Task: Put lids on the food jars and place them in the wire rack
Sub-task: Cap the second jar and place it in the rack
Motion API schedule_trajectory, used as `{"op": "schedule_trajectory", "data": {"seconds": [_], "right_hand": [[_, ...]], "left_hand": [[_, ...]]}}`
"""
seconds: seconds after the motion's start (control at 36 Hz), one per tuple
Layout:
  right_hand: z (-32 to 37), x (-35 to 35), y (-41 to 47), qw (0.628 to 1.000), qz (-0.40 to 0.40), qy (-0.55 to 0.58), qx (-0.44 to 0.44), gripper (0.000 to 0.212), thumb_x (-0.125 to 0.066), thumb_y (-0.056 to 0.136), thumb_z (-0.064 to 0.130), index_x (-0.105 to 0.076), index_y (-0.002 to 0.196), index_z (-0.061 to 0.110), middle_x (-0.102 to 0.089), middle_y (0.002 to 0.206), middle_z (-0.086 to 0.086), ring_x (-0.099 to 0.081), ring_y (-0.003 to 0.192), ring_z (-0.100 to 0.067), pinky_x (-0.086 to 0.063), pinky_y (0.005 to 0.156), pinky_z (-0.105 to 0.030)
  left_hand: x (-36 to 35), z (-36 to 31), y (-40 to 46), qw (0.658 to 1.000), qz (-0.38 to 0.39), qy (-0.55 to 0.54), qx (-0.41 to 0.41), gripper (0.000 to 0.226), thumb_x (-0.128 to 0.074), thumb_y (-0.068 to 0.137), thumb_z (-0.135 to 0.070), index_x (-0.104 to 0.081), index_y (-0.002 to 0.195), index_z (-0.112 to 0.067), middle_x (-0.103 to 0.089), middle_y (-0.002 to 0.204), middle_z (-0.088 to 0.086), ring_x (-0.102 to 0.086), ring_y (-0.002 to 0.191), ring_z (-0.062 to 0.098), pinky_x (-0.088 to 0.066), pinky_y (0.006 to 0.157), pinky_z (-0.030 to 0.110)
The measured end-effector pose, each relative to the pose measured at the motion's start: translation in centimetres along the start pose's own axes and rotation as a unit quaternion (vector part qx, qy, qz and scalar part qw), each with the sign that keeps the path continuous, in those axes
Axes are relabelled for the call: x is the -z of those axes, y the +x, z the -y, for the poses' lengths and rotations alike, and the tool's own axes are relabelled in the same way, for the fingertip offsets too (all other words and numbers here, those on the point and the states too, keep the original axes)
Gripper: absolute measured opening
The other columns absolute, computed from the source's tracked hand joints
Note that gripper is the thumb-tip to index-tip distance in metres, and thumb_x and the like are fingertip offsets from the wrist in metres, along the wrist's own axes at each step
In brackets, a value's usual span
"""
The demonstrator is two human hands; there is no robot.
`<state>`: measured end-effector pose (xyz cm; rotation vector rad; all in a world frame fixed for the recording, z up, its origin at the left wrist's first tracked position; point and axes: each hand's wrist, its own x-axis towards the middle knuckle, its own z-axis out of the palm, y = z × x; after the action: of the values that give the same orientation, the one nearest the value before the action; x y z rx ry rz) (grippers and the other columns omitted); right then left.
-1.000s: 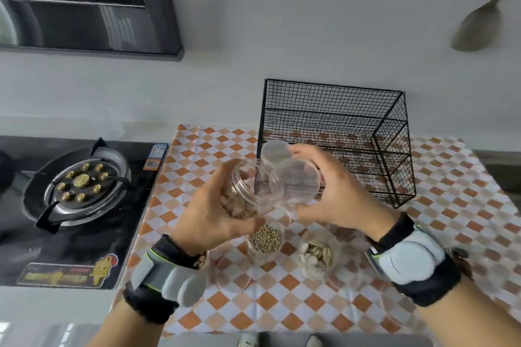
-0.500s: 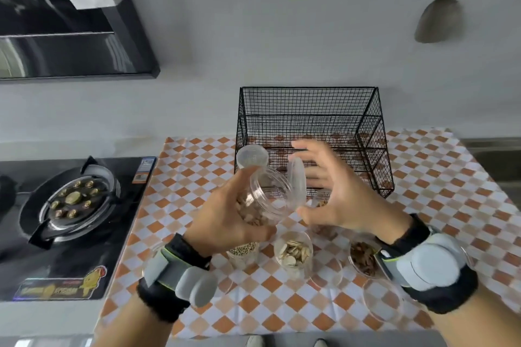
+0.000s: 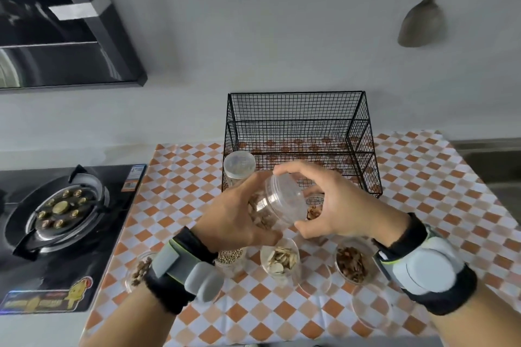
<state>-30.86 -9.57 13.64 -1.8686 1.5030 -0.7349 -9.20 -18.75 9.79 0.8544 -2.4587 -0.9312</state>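
Nearest the camera, relative to the wire rack (image 3: 298,138): two forearms in black-and-grey wrist bands, reaching over the checkered cloth (image 3: 423,177) on the worktop. Ahead of the wrists, short of the rack: open jars standing on the cloth — one of small round seeds (image 3: 231,255), one of pale slices (image 3: 280,259), one of brown pieces (image 3: 352,263), and a fourth of dark bits (image 3: 139,272) partly hidden behind the left wrist. Loose clear lid (image 3: 372,304) lying flat, closest to the viewer on the right side. Higher up, just in front of the rack's open face: left hand (image 3: 239,220), fingers curled round a clear jar (image 3: 266,211) of brownish food, tilted with its mouth toward the right. Right hand (image 3: 332,205), fingers and thumb curled round a clear lid (image 3: 284,200) held at that mouth; whether seated or only touching could not be told. Beside the rack's front left corner: a lidded jar (image 3: 239,165), upright; inside or just outside the rack could not be told. Left of the rack, off the cloth: black gas stove (image 3: 59,211). Beyond the rack: grey wall, spatula (image 3: 423,22) hanging high on the right, dark hood (image 3: 56,31) high on the left.
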Motion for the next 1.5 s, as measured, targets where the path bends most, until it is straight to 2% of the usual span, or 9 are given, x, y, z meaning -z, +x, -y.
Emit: {"op": "schedule_trajectory", "data": {"seconds": [0.42, 0.56, 0.94, 1.08, 1.19, 1.28, 1.39, 1.44, 1.5], "right_hand": [[-0.6, 0.6, 0.1, 1.000, 0.028, 0.006, 0.005, 0.084, -0.087, 0.071, 0.014, -0.048, 0.140, 0.042, -0.043, 0.150, 0.031, -0.042, 0.140, 0.004, -0.042, 0.117, -0.032], [-0.8, 0.3, 0.0, 0.999, 0.044, 0.002, 0.010, 0.085, -0.085, 0.070, 0.010, -0.048, 0.139, 0.044, -0.041, 0.153, 0.030, -0.041, 0.142, 0.002, -0.041, 0.117, -0.035], [0.0, 0.3, 0.0, 0.993, 0.096, 0.063, 0.024, 0.081, -0.078, 0.073, -0.002, -0.054, 0.138, 0.040, -0.046, 0.150, 0.029, -0.041, 0.141, 0.005, -0.038, 0.118, -0.028], [0.2, 0.7, 0.2, 0.994, 0.095, 0.039, -0.040, 0.076, -0.089, 0.077, 0.036, -0.049, 0.138, 0.056, -0.049, 0.133, 0.045, -0.056, 0.118, 0.013, -0.054, 0.095, -0.023], [-0.4, -0.6, 0.7, 0.993, 0.040, -0.064, -0.088, 0.081, -0.045, 0.075, 0.093, -0.049, 0.138, 0.043, -0.073, 0.098, 0.008, -0.072, 0.074, -0.019, -0.060, 0.064, -0.038], [-0.9, -1.0, 0.4, 0.990, 0.059, -0.092, -0.094, 0.091, -0.024, 0.077, 0.095, -0.036, 0.150, 0.042, -0.061, 0.072, 0.008, -0.058, 0.059, -0.008, -0.038, 0.051, -0.022], [-0.8, -0.2, -0.1, 0.988, 0.130, -0.014, -0.081, 0.084, -0.060, 0.080, 0.078, -0.014, 0.149, 0.064, -0.034, 0.160, 0.021, -0.055, 0.129, -0.010, -0.047, 0.102, -0.039], [-0.9, -0.4, -0.1, 0.989, 0.108, -0.014, -0.095, 0.074, -0.059, 0.081, 0.079, -0.026, 0.145, 0.059, -0.055, 0.144, 0.017, -0.065, 0.113, -0.014, -0.054, 0.092, -0.041], [-1.1, -1.0, 0.0, 0.991, 0.065, -0.021, -0.111, 0.065, -0.043, 0.081, 0.089, -0.046, 0.128, 0.044, -0.070, 0.093, 0.009, -0.064, 0.070, -0.016, -0.049, 0.063, -0.041]], "left_hand": [[-0.3, -0.3, 0.8, 0.999, 0.034, -0.019, -0.009, 0.095, -0.092, 0.061, -0.043, -0.044, 0.142, -0.029, -0.068, 0.113, -0.016, -0.069, 0.096, 0.007, -0.059, 0.084, 0.038], [0.2, -0.1, 1.0, 0.998, 0.069, -0.003, 0.007, 0.071, -0.095, 0.062, -0.040, -0.049, 0.115, -0.034, -0.068, 0.094, -0.014, -0.068, 0.079, 0.006, -0.060, 0.069, 0.031], [2.6, 0.1, 1.4, 0.969, 0.217, -0.094, 0.067, 0.063, -0.088, 0.077, -0.005, -0.057, 0.123, -0.034, -0.070, 0.113, -0.015, -0.067, 0.103, -0.005, -0.051, 0.086, 0.013], [2.4, -0.2, 1.1, 0.969, 0.217, -0.091, 0.071, 0.074, -0.093, 0.072, -0.020, -0.054, 0.134, -0.035, -0.070, 0.120, -0.017, -0.067, 0.110, 0.002, -0.055, 0.095, 0.025], [1.8, -0.3, 1.0, 0.982, 0.169, -0.051, 0.063, 0.094, -0.095, 0.062, -0.045, -0.047, 0.143, -0.034, -0.069, 0.124, -0.014, -0.069, 0.109, 0.008, -0.058, 0.096, 0.038], [1.4, -0.3, 1.0, 0.984, 0.161, -0.030, 0.071, 0.101, -0.091, 0.057, -0.056, -0.043, 0.144, -0.039, -0.070, 0.119, -0.014, -0.071, 0.100, 0.007, -0.060, 0.091, 0.038], [1.6, -0.4, 1.0, 0.985, 0.156, -0.037, 0.069, 0.101, -0.093, 0.060, -0.048, -0.042, 0.146, -0.038, -0.071, 0.118, -0.015, -0.071, 0.100, 0.004, -0.060, 0.091, 0.036], [1.5, -0.5, 1.0, 0.985, 0.153, -0.035, 0.066, 0.097, -0.094, 0.061, -0.045, -0.044, 0.143, -0.037, -0.071, 0.116, -0.015, -0.071, 0.099, 0.003, -0.060, 0.090, 0.034], [1.1, -0.8, 1.0, 0.988, 0.140, -0.013, 0.061, 0.098, -0.092, 0.058, -0.052, -0.043, 0.142, -0.039, -0.071, 0.114, -0.015, -0.070, 0.099, 0.005, -0.060, 0.089, 0.036]]}}
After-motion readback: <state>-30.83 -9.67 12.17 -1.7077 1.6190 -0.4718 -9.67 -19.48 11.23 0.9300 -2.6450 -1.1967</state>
